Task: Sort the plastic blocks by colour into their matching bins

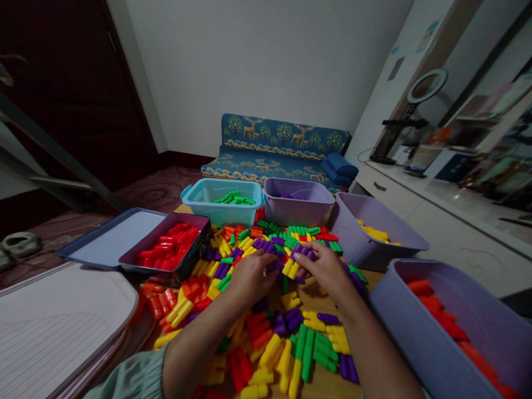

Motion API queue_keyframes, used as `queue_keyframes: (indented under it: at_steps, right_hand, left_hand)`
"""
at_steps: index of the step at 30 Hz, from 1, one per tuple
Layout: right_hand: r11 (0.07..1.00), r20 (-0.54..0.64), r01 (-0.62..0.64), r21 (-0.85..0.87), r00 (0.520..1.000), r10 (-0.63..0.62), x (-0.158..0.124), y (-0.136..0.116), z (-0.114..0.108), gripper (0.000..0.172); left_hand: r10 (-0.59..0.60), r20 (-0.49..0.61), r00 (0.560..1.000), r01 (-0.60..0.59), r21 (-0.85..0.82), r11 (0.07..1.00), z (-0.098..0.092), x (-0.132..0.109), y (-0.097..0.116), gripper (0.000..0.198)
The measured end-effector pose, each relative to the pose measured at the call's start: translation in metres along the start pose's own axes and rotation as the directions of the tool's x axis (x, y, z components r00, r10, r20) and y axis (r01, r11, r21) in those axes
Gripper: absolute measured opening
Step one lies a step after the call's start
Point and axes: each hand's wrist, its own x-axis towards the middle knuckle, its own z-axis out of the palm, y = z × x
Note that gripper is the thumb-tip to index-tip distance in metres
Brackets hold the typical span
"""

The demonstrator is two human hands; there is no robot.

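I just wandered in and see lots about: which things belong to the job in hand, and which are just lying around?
Seemingly part of the job:
Purple-and-yellow pieces in the right hand
Loose coloured pieces
Turquoise bin with green pieces
Three purple bins holding pieces
Open case with red pieces

Apparently just lying about:
Patterned sofa
Ring light
Shoes

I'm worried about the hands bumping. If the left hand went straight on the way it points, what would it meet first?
Most likely the yellow and purple blocks held in the right hand, ahead and to the right of the left hand, though depth is hard to judge.
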Motion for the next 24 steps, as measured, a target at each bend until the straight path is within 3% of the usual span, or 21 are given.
queue_keyframes:
  at_steps: [2, 5, 7, 9, 14, 20, 24]
  right_hand:
    - [0.993, 0.014, 0.003, 0.118, 1.000, -0.005, -0.001, -0.001, 0.006, 0.033]
    - [0.984, -0.007, 0.009, 0.179, 1.000, -0.008, -0.002, -0.003, 0.015, 0.035]
    - [0.981, -0.029, 0.023, 0.193, 0.999, -0.018, -0.003, -0.003, 0.019, 0.034]
    - [0.980, -0.042, 0.046, 0.195, 0.998, -0.039, -0.004, -0.003, 0.021, 0.032]
    - [0.984, -0.061, 0.113, 0.136, 0.993, -0.106, -0.006, -0.005, 0.026, 0.026]
    - [0.965, -0.132, 0.070, 0.252, 0.991, -0.038, -0.006, -0.002, 0.033, 0.033]
    - [0.974, -0.307, 0.124, 0.191, 0.950, -0.061, 0.004, 0.012, 0.017, 0.038]
  left_hand:
    - [-0.025, 0.036, 0.999, 0.034, -0.270, 0.962, -0.002, 0.003, 0.002, 0.035]
    - [-0.096, 0.227, 0.969, 0.222, -0.630, 0.744, -0.005, 0.007, 0.003, 0.040]
    - [-0.113, 0.300, 0.947, 0.305, -0.734, 0.607, -0.005, 0.008, 0.004, 0.037]
    - [-0.094, 0.299, 0.950, 0.298, -0.769, 0.566, -0.004, 0.008, 0.003, 0.038]
    - [-0.029, 0.204, 0.979, 0.173, -0.740, 0.650, 0.004, 0.008, -0.002, 0.039]
    - [-0.011, 0.146, 0.989, 0.090, -0.546, 0.833, -0.002, 0.007, -0.004, 0.031]
    - [0.040, 0.147, 0.988, 0.007, -0.306, 0.952, -0.011, 0.004, -0.006, 0.024]
